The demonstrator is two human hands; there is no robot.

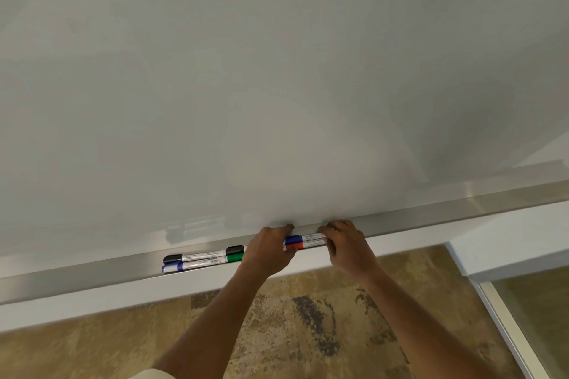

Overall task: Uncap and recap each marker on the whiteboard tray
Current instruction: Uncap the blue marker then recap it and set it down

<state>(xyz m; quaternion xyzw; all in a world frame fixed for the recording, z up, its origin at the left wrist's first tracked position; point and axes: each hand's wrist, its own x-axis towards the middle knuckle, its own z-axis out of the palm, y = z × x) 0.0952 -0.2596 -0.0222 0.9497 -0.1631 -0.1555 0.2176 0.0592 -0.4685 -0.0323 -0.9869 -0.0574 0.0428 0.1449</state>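
An aluminium tray (92, 274) runs along the bottom of the whiteboard (246, 86). On it a blue-capped marker (303, 238) lies behind a red-capped marker (303, 245), side by side. My left hand (267, 252) is closed around their left ends, thumb on top, and my right hand (348, 248) around their right ends. I cannot tell which of the two each hand grips. To the left lie a black-capped marker (197, 255) and another blue-capped marker (191, 265). A black end (234, 249) and a green end (234, 257) show beside my left hand.
Below the tray runs a white wall strip (123, 295), then mottled brown carpet (292, 332). A white frame with a glass panel (535, 311) stands at the right. The tray continues past both hands to the left and right.
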